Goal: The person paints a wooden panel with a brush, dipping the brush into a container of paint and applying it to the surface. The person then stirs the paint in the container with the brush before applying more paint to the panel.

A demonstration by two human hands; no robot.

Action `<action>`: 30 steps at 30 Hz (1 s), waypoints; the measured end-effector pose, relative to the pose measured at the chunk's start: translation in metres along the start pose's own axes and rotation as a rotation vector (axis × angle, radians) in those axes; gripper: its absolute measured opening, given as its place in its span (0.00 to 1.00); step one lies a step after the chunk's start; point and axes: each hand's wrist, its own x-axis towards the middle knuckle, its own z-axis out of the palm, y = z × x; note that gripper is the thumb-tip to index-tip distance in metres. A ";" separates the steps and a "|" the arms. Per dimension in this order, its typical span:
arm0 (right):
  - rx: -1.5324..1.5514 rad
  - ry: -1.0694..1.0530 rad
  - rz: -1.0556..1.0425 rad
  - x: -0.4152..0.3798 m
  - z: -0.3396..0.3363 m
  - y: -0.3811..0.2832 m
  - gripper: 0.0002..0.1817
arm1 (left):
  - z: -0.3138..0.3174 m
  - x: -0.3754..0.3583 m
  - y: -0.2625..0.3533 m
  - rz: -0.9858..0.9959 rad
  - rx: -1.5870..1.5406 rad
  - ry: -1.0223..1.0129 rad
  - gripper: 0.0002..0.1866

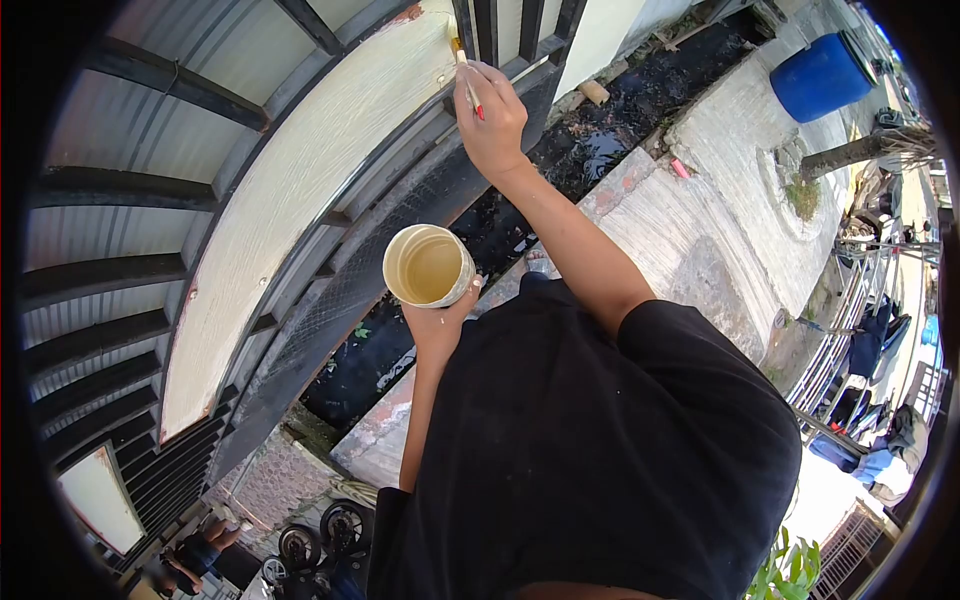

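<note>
**Cream coat nearly across the board, brush worked at the far end**

A long board (300, 210) fixed across a dark metal gate (130, 190) is seen coated in cream paint along most of its visible length, brush streaks showing in the finish. The right hand (492, 115) is raised to the board's far end, closed around a thin red-handled brush (466, 85), whose bristles are pressed against the edge where the board meets the upright bars (510, 25). The left hand (437, 318) is wrapped from below around a small round paint cup (428, 265), held open-side up and close to the body; a shallow pool of cream paint is visible at its bottom, so the supply is judged to be low but not gone.

As for progress: the broad face is judged largely covered, with rusty spots showing at the upper corner and at the lower tip. What is left appears to be the end section under the brush and any touch-up of those spots; whether the far edge is fully coated cannot be told. The dark mesh panel (400, 240) below the board is seen unpainted. A blue barrel (822, 75) stands well apart across the drain (560, 170).
</note>
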 end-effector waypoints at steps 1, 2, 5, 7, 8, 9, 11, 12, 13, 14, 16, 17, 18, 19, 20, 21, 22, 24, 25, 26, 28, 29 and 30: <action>-0.004 -0.031 0.025 -0.005 -0.001 0.000 0.13 | -0.001 0.000 0.000 0.008 0.015 -0.009 0.28; -0.001 -0.032 0.023 -0.009 -0.003 0.001 0.13 | -0.001 -0.001 0.001 0.009 0.015 -0.006 0.28; 0.003 -0.047 0.074 -0.010 -0.009 -0.003 0.13 | 0.000 -0.001 0.004 0.031 0.023 0.032 0.27; 0.026 0.011 0.040 0.004 -0.010 -0.011 0.12 | -0.002 -0.001 0.002 0.003 0.014 0.010 0.27; 0.023 0.011 0.042 0.005 -0.009 -0.011 0.12 | -0.002 -0.001 0.001 0.001 0.014 0.007 0.27; 0.017 0.000 0.033 0.006 -0.008 -0.010 0.12 | -0.002 -0.001 0.001 -0.001 0.017 0.006 0.27; 0.013 -0.007 0.018 0.001 -0.004 -0.005 0.12 | -0.001 0.000 0.000 0.002 0.017 0.006 0.27; 0.010 -0.039 0.037 -0.014 -0.002 0.001 0.13 | -0.001 0.000 -0.003 0.008 0.026 0.005 0.27; 0.007 -0.073 0.056 -0.019 -0.002 0.000 0.13 | -0.002 0.000 -0.004 0.012 0.035 0.004 0.27; 0.010 -0.073 0.054 -0.022 -0.002 0.003 0.13 | -0.002 0.001 -0.004 0.014 0.035 0.007 0.27; -0.005 -0.064 0.045 -0.018 -0.011 -0.004 0.13 | -0.001 0.000 -0.001 0.023 -0.001 0.031 0.27; -0.005 -0.067 0.047 -0.014 -0.010 -0.007 0.13 | -0.002 0.000 0.000 0.020 -0.001 0.032 0.27; -0.006 -0.043 0.051 -0.010 -0.010 -0.008 0.12 | -0.003 0.000 0.000 0.001 -0.020 0.017 0.27; -0.008 -0.017 0.055 -0.006 -0.010 -0.011 0.11 | -0.003 0.000 0.001 -0.017 -0.038 0.002 0.27; -0.010 -0.016 0.057 -0.007 -0.008 -0.009 0.11 | -0.003 -0.001 0.002 -0.018 -0.037 -0.001 0.27; -0.011 -0.029 0.053 -0.010 -0.003 -0.005 0.12 | -0.003 -0.001 0.003 -0.009 -0.026 0.008 0.26; -0.009 -0.042 0.048 -0.014 0.000 -0.001 0.12 | -0.002 0.000 0.004 0.002 -0.015 0.018 0.26; -0.013 -0.078 0.101 -0.026 -0.004 -0.001 0.11 | -0.003 0.000 0.001 0.006 -0.011 0.015 0.26; -0.016 -0.116 0.156 -0.030 -0.005 -0.001 0.11 | -0.003 0.001 0.000 0.008 -0.007 0.013 0.26; -0.012 -0.117 0.154 -0.032 -0.006 0.000 0.11 | -0.004 0.002 0.000 0.009 -0.007 0.018 0.26; -0.001 -0.061 0.108 -0.026 -0.011 -0.005 0.11 | -0.004 0.002 0.000 0.025 -0.017 0.022 0.26; -0.003 -0.065 0.110 -0.021 -0.010 -0.007 0.11 | -0.004 0.001 0.000 0.021 -0.017 0.022 0.26; -0.009 -0.048 0.099 -0.016 -0.008 -0.007 0.11 | -0.005 0.000 0.001 -0.003 -0.022 0.024 0.26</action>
